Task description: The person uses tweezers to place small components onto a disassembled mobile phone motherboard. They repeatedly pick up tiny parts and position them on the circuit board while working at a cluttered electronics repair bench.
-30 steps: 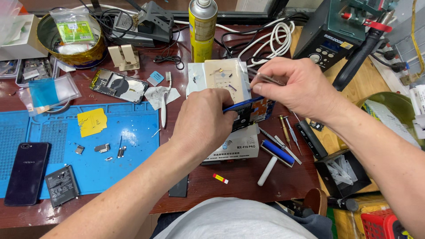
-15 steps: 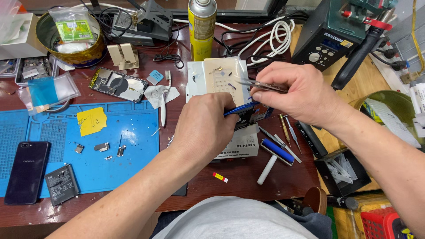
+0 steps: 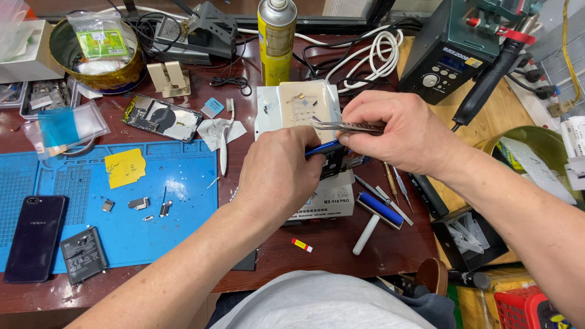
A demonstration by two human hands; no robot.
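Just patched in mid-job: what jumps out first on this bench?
The two hands meet at the centre: the right hand pinches metal tweezers while the left hand holds a small dark part in a blue-edged holder. Left of them lies a blue work mat with a yellow note, small loose parts, a dark phone and a battery. A tall yellow spray can stands at the back.
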